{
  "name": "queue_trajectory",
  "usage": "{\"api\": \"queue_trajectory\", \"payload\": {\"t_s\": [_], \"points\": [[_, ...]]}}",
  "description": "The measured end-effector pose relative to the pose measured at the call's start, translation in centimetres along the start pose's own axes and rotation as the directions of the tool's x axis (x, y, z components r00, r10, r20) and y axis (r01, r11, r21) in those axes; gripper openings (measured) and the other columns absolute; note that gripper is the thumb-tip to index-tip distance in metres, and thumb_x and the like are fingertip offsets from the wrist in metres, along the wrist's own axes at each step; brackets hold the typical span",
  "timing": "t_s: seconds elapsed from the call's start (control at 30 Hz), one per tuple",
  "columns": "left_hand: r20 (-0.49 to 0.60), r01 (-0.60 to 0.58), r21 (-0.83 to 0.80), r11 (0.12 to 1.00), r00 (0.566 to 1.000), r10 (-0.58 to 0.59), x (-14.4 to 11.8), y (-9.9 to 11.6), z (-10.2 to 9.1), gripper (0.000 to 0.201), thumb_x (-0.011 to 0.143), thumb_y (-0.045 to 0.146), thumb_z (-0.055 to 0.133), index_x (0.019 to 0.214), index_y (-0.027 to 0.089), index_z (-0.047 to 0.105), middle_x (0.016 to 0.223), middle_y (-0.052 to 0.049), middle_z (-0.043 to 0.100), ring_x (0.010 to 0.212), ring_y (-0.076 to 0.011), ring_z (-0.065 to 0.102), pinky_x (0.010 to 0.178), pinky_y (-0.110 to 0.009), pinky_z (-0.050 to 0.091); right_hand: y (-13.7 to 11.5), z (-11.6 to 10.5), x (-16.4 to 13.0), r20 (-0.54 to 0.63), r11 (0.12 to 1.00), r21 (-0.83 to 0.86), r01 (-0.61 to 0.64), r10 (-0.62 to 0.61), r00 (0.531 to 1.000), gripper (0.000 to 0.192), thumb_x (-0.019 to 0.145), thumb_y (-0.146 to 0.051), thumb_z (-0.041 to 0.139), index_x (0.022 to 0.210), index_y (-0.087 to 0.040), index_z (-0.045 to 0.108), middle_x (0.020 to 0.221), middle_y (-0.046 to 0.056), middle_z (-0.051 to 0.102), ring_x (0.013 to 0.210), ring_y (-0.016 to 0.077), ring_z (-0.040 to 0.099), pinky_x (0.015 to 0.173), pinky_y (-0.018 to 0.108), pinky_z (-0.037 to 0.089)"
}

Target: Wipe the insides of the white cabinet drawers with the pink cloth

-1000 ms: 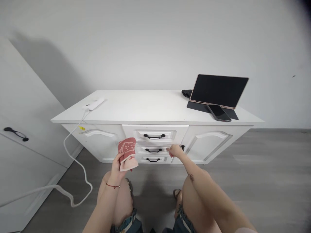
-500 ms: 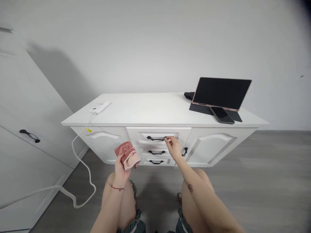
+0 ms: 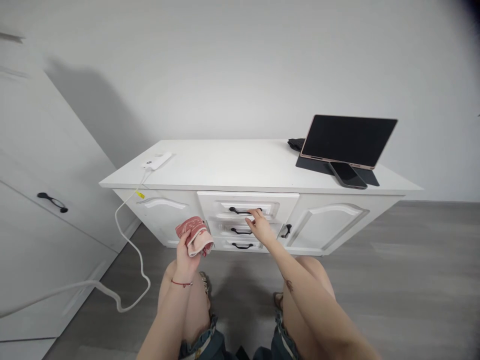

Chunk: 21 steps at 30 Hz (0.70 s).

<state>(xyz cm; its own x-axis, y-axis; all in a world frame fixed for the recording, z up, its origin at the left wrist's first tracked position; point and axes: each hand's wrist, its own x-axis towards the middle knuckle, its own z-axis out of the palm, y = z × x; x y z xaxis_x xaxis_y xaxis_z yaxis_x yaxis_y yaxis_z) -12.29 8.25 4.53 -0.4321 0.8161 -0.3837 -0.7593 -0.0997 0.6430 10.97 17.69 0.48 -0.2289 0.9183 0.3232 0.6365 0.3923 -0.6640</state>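
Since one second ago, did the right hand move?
Yes. The right hand rose from beside the middle drawer handle to the top drawer handle.

a folded red-and-cream patterned cloth [image 3: 194, 236] sits gripped in the left hand [image 3: 184, 255], while the top drawer [image 3: 247, 206], white with a black handle [image 3: 245, 211], stands slightly open at the right hand's [image 3: 260, 229] fingertips.

Up and to the right of the hands, a dark tablet [image 3: 348, 140] stands propped on its grey folio stand, a black phone [image 3: 347, 175] leaning against its lower edge — a small black bundle [image 3: 296, 144] lies just behind. Up and left of the hands sits a white power strip [image 3: 156, 160], its white cable [image 3: 127, 260] trailing down to the grey floor [image 3: 393, 280]. Far left, a white cabinet door [image 3: 41, 220] bears a black handle [image 3: 52, 202].
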Motion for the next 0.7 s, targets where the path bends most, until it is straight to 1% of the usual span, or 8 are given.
{"api": "queue_trajectory", "payload": {"t_s": [0.1, 0.23, 0.37, 0.47, 0.57, 0.63, 0.7], "points": [[-0.010, -0.013, -0.002, 1.000, 1.000, 0.013, 0.1, 0.5, -0.4, 0.010, 0.075, 0.015, 0.057, 0.080, 0.019, 0.065, 0.070, -0.001, 0.070, 0.069, -0.0177, 0.067, 0.070, -0.029, 0.054, 0.2, -0.6, -0.5, 0.025, 0.999, 0.019, 0.043, -0.044, 0.999, 0.026, 0.089, -0.029, 0.044, 0.110, -0.019, 0.054, 0.110, 0.008, 0.056, 0.062, 0.0116, 0.058, 0.072, 0.030, 0.049], [-0.022, -0.023, -0.003, 1.000, 0.999, 0.023, 0.1, 1.2, -0.9, 0.010, 0.074, 0.014, 0.057, 0.077, 0.020, 0.065, 0.067, 0.001, 0.070, 0.064, -0.0154, 0.065, 0.066, -0.027, 0.054, 0.3, -1.4, -1.5, 0.049, 0.993, 0.036, 0.113, -0.114, 0.992, 0.023, 0.091, -0.031, 0.043, 0.104, -0.019, 0.058, 0.103, 0.007, 0.058, 0.063, 0.0119, 0.057, 0.071, 0.028, 0.049], [-0.023, -0.036, 0.010, 0.999, 0.999, 0.036, 0.3, 2.0, -1.7, 0.010, 0.074, 0.014, 0.057, 0.077, 0.020, 0.065, 0.068, 0.001, 0.070, 0.063, -0.0146, 0.065, 0.065, -0.026, 0.054, -0.2, -1.6, -3.2, 0.066, 0.987, 0.002, 0.158, -0.158, 0.985, 0.023, 0.093, -0.033, 0.041, 0.099, -0.018, 0.059, 0.096, 0.006, 0.057, 0.063, 0.0118, 0.056, 0.068, 0.027, 0.048], [-0.033, -0.053, 0.017, 0.998, 0.998, 0.054, 0.3, 2.7, -2.4, 0.012, 0.073, 0.015, 0.057, 0.080, 0.019, 0.065, 0.068, 0.001, 0.071, 0.062, -0.0148, 0.066, 0.063, -0.025, 0.054, -0.9, -1.3, -4.7, 0.071, 0.984, -0.074, 0.165, -0.160, 0.985, 0.026, 0.093, -0.037, 0.040, 0.098, -0.017, 0.057, 0.097, 0.007, 0.055, 0.061, 0.0118, 0.055, 0.066, 0.027, 0.048], [-0.006, -0.065, 0.031, 0.997, 0.998, 0.065, 0.2, 3.4, -3.2, 0.014, 0.073, 0.015, 0.057, 0.083, 0.018, 0.066, 0.070, 0.000, 0.071, 0.063, -0.0152, 0.066, 0.063, -0.025, 0.055, -1.5, -0.8, -6.5, 0.064, 0.978, -0.140, 0.153, -0.145, 0.987, 0.029, 0.093, -0.040, 0.039, 0.097, -0.018, 0.057, 0.098, 0.008, 0.054, 0.060, 0.0124, 0.055, 0.063, 0.027, 0.048], [0.022, -0.088, 0.040, 0.995, 0.996, 0.088, 0.2, 3.8, -3.7, 0.015, 0.074, 0.015, 0.058, 0.086, 0.018, 0.067, 0.075, -0.001, 0.072, 0.068, -0.0159, 0.067, 0.067, -0.026, 0.055, -1.8, -0.5, -7.7, 0.043, 0.980, -0.136, 0.147, -0.142, 0.989, 0.029, 0.093, -0.041, 0.039, 0.096, -0.018, 0.057, 0.097, 0.008, 0.054, 0.059, 0.0126, 0.055, 0.061, 0.027, 0.047], [0.026, -0.142, 0.051, 0.989, 0.990, 0.140, 0.2, 4.1, -4.2, 0.016, 0.075, 0.015, 0.058, 0.089, 0.018, 0.066, 0.079, -0.001, 0.072, 0.072, -0.0163, 0.067, 0.070, -0.027, 0.055, -2.0, -0.1, -8.8, 0.007, 0.986, -0.103, 0.132, -0.132, 0.991, 0.029, 0.093, -0.041, 0.039, 0.096, -0.018, 0.057, 0.095, 0.008, 0.054, 0.057, 0.0122, 0.054, 0.060, 0.027, 0.047]]}}
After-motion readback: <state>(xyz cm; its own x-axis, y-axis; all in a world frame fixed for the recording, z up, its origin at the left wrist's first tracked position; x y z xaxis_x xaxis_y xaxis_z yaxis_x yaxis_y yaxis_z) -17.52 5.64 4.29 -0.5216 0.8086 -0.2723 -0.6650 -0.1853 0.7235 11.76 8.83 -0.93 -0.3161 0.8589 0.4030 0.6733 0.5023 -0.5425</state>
